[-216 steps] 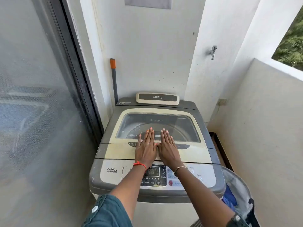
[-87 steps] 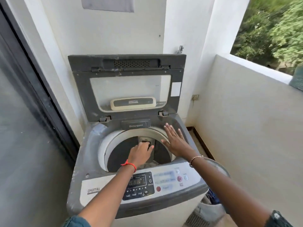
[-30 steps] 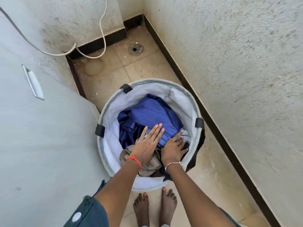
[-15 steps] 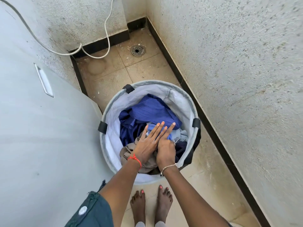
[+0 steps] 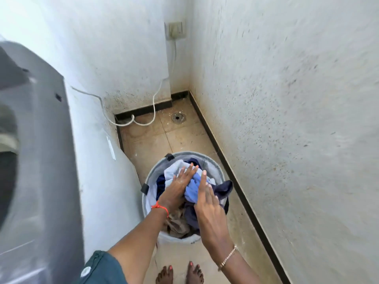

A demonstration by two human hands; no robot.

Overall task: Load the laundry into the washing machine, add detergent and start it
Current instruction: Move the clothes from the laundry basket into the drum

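Observation:
A bundle of light blue and grey laundry (image 5: 192,188) is pressed between my two palms above the round grey laundry basket (image 5: 217,167) on the floor. My left hand (image 5: 179,186) lies flat against the bundle's left side, fingers stretched. My right hand (image 5: 208,198) presses its right side, fingers straight. Dark blue and beige clothes (image 5: 178,220) remain in the basket below. The washing machine (image 5: 41,160) fills the left; its dark drum opening shows at the far left edge.
A white cable (image 5: 155,95) runs from a wall socket (image 5: 175,30) down to the floor behind the machine. A floor drain (image 5: 178,117) sits in the far corner. A rough wall closes the right side. My bare feet (image 5: 179,273) stand below the basket.
Both hands have closed on a bundle of clothes and lifted it out of the basket. The camera has risen, and the washing machine's top has come into view on the left.

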